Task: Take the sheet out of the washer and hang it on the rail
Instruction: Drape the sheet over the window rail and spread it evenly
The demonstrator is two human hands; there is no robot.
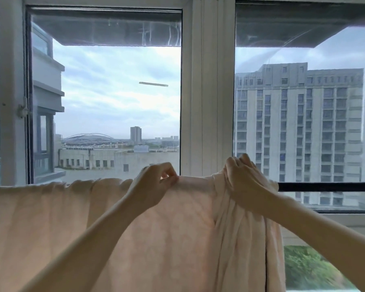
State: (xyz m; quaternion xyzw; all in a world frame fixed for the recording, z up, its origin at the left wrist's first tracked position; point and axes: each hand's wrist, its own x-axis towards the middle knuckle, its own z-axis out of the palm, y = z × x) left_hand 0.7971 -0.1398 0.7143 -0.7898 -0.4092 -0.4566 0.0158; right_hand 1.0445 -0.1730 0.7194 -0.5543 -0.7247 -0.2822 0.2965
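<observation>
Already over the rail [325, 187], the sheet [51, 218] masks the window [207, 102] — left grip [154, 186] pinches its edge, right grip [244, 180] clutches bunched folds.

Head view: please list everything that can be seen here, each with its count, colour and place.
sheet: one, pale pink, draped across the lower half of the view, spread flat on the left, bunched on the right
rail: one, black, its bare part shows right of the sheet
window frame: one, white, holds two big panes behind the sheet
strip: one, grey, on the left pane
tall building: one, grey, outside the right pane
trees: green, outside, bottom right
left hand: one, pinches the sheet's top edge near the middle
right hand: one, grips the bunched part of the sheet
</observation>
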